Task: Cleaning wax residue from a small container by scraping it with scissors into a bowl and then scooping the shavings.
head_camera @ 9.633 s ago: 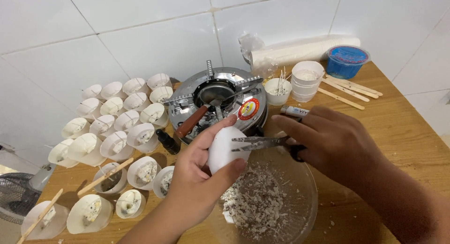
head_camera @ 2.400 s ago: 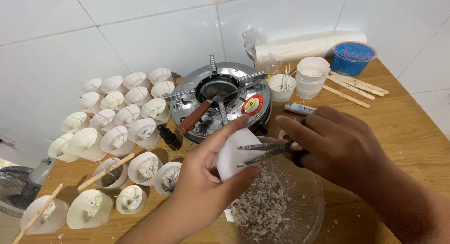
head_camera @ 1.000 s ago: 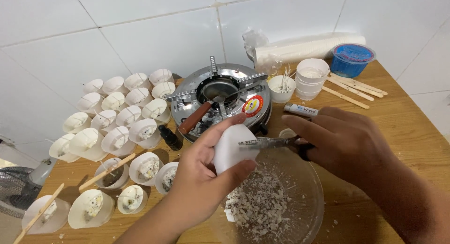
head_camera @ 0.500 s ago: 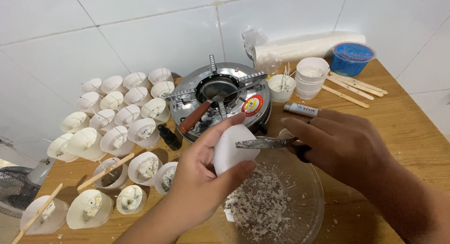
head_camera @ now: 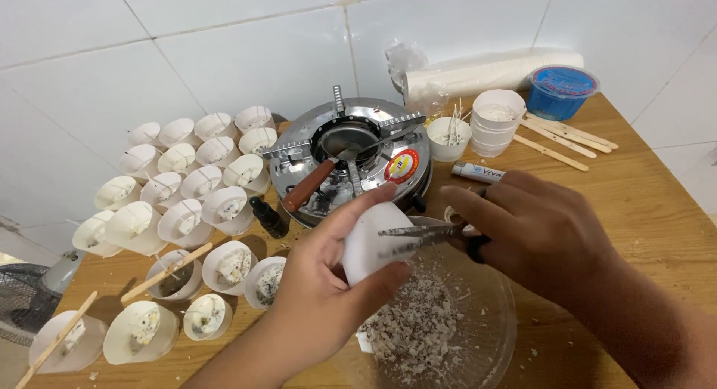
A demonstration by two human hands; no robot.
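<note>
left hand (head_camera: 317, 299) wrapped around a white wax block (head_camera: 367, 243), thumb on top, fingers beneath, holding it tilted above a clear glass bowl (head_camera: 489, 344) at the near edge of the wooden bench (head_camera: 657, 210). right hand (head_camera: 538, 232) closed on the dark handles of metal scissors (head_camera: 418, 236), blades resting against the block's upper face. pale wax shavings (head_camera: 411, 333) heaped in the bowl directly under the block.

just behind the hands, near the bench's middle: a round steel stove (head_camera: 351, 161) with a brown-handled spoon (head_camera: 321, 180) lying across its centre. a small dark dropper bottle (head_camera: 267, 217) standing beside the stove's left side. toward the left edge: a cluster of white paper cups (head_camera: 194, 187), several holding bits of filling; wooden sticks (head_camera: 166, 262) laid across a few of the nearer ones. toward the far right corner: a stack of white cups (head_camera: 497, 120), a small cup of wicks (head_camera: 448, 135) next to it, a blue-lidded tub (head_camera: 562, 90), flat wooden sticks (head_camera: 567, 135) lying loose, a sleeve of cups (head_camera: 485, 71) lying against the tiled wall. a white marker (head_camera: 478, 172) just beyond the right hand. part of a fan (head_camera: 26, 307) showing beyond the bench's left edge.
</note>
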